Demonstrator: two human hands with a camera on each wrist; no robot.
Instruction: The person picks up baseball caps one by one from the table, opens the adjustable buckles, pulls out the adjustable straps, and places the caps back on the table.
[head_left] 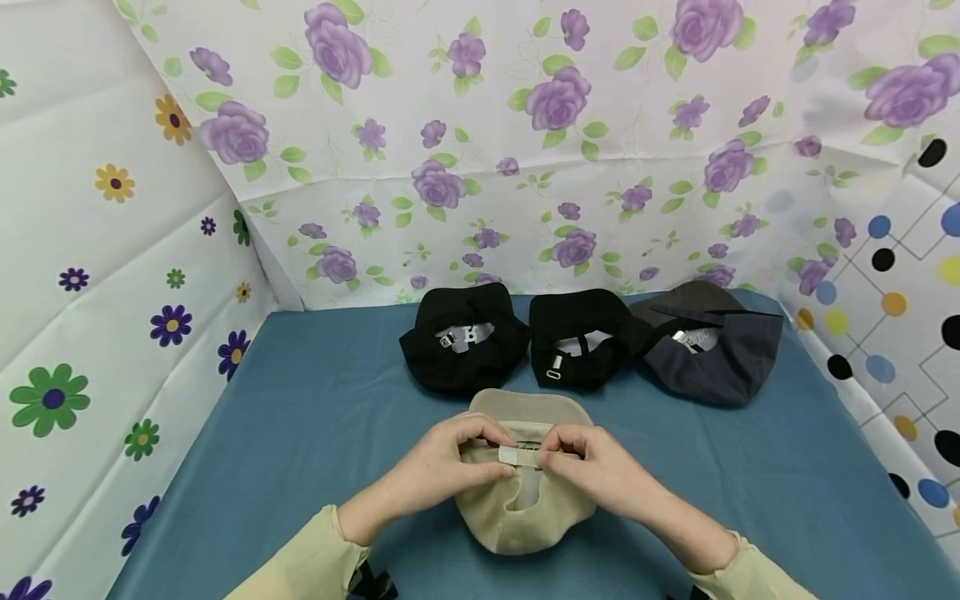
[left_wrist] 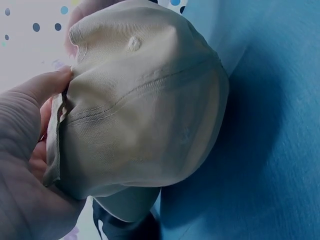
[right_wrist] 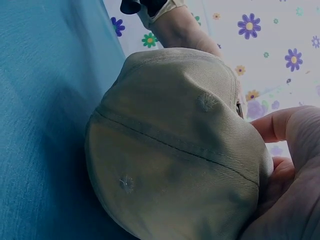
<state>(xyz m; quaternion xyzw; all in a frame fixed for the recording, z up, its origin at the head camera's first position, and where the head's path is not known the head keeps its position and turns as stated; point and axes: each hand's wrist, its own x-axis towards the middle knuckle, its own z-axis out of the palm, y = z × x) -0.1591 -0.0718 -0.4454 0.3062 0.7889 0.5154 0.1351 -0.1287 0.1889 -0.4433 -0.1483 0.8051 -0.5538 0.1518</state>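
A beige baseball cap (head_left: 525,521) lies on the blue cloth, its brim away from me and its back opening towards me. Across that opening runs the cap's strap (head_left: 528,457), with a whitish piece (head_left: 508,455) at its left part. My left hand (head_left: 453,457) pinches the left end of the strap and the cap's edge. From the other side, my right hand (head_left: 600,469) pinches the strap between thumb and fingers. In the left wrist view the thumb (left_wrist: 47,85) presses the cap's rim; some fingertips are hidden behind the fabric.
Behind the beige cap stand a black cap (head_left: 431,371), a second black cap (head_left: 577,304) and a dark grey-blue cap (head_left: 738,354), side by side. Blue cloth (head_left: 315,400) covers the table. Flowered sheets (head_left: 480,167) hang at the back, with patterned sheets on both sides.
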